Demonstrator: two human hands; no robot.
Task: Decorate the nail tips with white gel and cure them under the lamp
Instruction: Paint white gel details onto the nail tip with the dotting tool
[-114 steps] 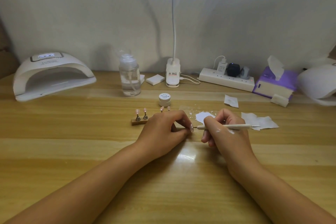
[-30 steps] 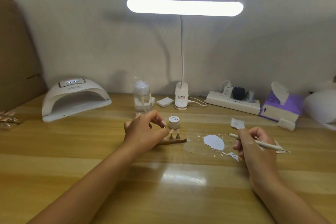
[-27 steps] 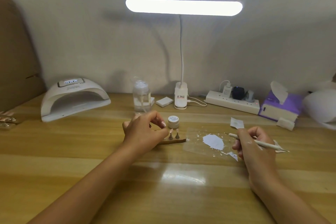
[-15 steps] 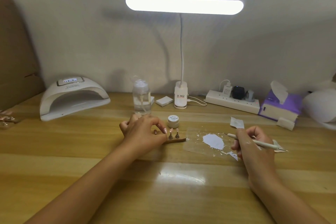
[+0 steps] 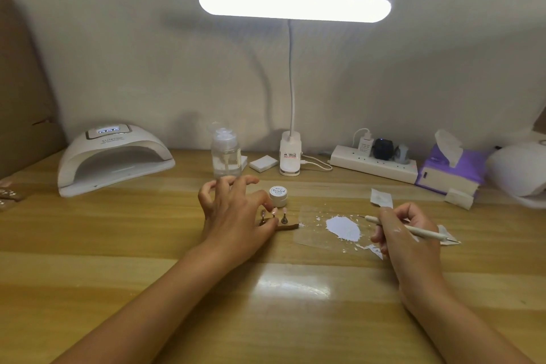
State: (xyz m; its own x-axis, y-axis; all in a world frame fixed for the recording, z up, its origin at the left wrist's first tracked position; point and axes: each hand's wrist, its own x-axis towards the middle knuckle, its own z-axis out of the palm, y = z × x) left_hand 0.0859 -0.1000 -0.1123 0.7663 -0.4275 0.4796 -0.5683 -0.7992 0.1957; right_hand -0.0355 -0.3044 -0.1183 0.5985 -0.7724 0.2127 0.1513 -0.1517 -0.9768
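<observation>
A small wooden holder [image 5: 288,227] carries pink nail tips [image 5: 284,211] on metal stands at the table's middle. My left hand [image 5: 233,213] is over its left end, thumb and forefinger pinching one nail-tip stand, the other fingers spread upward. My right hand [image 5: 404,233] grips a thin white nail brush [image 5: 425,231], its tip pointing left toward a blob of white gel [image 5: 344,226] on a clear sheet [image 5: 310,216]. A small white gel jar [image 5: 278,195] stands behind the holder. The white curing lamp [image 5: 115,156] sits at the back left, its display lit.
A clear pump bottle [image 5: 226,155], a lit desk lamp base [image 5: 290,156], a white pad [image 5: 263,163], a power strip [image 5: 375,164] and a purple tissue box [image 5: 449,168] line the back. Paper scraps [image 5: 381,196] lie near my right hand. More nail tips [image 5: 7,190] lie at the far left.
My head lifted, so the desk lamp's light bar came into view. My left hand left the brush tip, moved to the holder and now pinches a stand there. My right hand drew right.
</observation>
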